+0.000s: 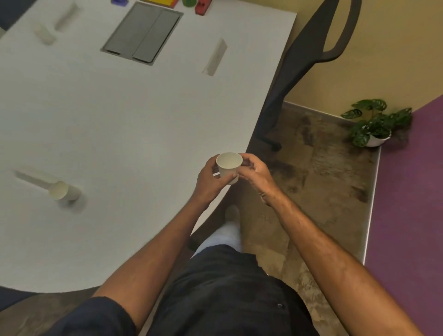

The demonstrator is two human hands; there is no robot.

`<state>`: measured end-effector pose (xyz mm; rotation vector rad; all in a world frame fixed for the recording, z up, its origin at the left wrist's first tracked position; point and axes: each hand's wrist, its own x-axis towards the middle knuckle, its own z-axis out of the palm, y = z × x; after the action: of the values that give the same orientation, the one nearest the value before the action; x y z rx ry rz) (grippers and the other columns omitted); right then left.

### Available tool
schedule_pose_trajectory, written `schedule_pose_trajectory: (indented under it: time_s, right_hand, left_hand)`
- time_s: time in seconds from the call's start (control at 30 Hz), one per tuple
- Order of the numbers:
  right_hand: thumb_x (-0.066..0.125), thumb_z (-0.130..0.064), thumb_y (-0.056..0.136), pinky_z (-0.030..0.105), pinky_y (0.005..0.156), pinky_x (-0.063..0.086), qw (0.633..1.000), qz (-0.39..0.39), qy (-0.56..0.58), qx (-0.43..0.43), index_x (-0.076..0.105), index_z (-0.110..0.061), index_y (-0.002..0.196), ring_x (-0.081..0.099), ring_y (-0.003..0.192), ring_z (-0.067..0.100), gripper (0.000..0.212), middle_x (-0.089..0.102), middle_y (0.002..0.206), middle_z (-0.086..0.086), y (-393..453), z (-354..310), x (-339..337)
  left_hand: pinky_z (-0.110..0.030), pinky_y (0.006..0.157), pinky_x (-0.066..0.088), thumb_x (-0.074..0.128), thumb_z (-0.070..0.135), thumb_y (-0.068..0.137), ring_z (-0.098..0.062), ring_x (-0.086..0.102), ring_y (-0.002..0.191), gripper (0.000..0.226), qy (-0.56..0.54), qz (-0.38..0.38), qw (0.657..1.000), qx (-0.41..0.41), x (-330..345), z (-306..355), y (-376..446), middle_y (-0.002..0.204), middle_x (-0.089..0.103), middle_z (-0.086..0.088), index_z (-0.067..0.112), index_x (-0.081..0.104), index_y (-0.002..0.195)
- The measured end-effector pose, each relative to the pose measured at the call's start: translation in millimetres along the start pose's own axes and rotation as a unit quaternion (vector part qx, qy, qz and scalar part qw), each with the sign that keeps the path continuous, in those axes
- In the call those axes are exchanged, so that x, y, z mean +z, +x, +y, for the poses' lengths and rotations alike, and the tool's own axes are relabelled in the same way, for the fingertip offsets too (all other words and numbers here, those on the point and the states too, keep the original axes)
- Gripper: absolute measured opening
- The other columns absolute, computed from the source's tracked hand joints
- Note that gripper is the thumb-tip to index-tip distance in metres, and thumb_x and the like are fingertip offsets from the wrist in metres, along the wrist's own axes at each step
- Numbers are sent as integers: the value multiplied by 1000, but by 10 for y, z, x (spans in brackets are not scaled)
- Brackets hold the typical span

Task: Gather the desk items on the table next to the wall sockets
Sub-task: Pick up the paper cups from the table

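Note:
A small white paper cup [229, 166] is held upright above the near right edge of the white table [119, 132]. My left hand [209, 177] wraps its left side and my right hand [254, 170] pinches its right side. A second white paper cup [64, 191] lies on its side at the table's left. A grey socket cover panel [142, 33] is set into the tabletop at the far end. Beyond it sit a red item [203, 6], a green item [189, 2], a yellow-orange item [163, 2] and a purple item [119, 2], all cut off by the frame's top.
A dark office chair [311, 50] stands at the table's far right corner. A potted plant [374, 124] in a white pot sits on the floor to the right, beside a purple mat [412, 203]. A pale blurred object [44, 34] lies at the table's far left.

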<state>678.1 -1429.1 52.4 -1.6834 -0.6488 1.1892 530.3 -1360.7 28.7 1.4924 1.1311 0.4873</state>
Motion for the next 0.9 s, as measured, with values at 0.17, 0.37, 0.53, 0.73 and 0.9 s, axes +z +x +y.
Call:
schedule_pose_trajectory:
  time_s: [0.17, 0.37, 0.53, 0.73, 0.9]
  right_hand:
    - [77, -23, 87, 40, 104, 53, 999, -21, -27, -2, 56, -20, 132, 59, 120, 15, 50, 62, 131, 0, 550, -207, -365]
    - [81, -25, 82, 43, 104, 53, 996, -63, -68, -12, 50, -21, 138, 58, 125, 19, 64, 58, 137, 2, 1213, -615, -899]
    - [83, -35, 75, 39, 100, 55, 983, -93, -152, -53, 43, -28, 143, 55, 124, 19, 79, 51, 142, -1, 1854, -1112, -1176]
    - [79, -46, 67, 23, 91, 48, 937, -188, -271, -114, 45, -28, 140, 53, 119, 12, 82, 50, 138, -6, 2766, -1682, -1197]
    - [77, -40, 60, 21, 76, 45, 890, -262, -355, -119, 45, -27, 134, 53, 113, 14, 82, 48, 130, -5, 3572, -2158, -1130]
  left_hand:
    - [-12, 87, 48, 82, 46, 76, 7, 58, 109, 67, -2, 36, 999, -4, 335, 211, 514, 125, 57, 25, 39, 49, 134]
    - [-15, 87, 49, 79, 48, 77, 0, 60, 110, 69, -7, 64, 998, -7, 736, 632, 1185, 136, 58, 14, 35, 48, 138]
    - [-21, 94, 52, 80, 44, 75, -5, 60, 113, 70, -8, 106, 994, 14, 850, 1042, 1779, 134, 59, 13, 34, 48, 137]
    - [-18, 93, 52, 81, 39, 72, -3, 60, 112, 70, -25, 165, 986, 14, 717, 1316, 2435, 127, 60, 19, 34, 50, 135]
    - [-37, 95, 57, 82, 35, 71, -10, 62, 114, 66, -41, 200, 979, -1, 648, 1542, 3041, 126, 64, 13, 32, 54, 131]
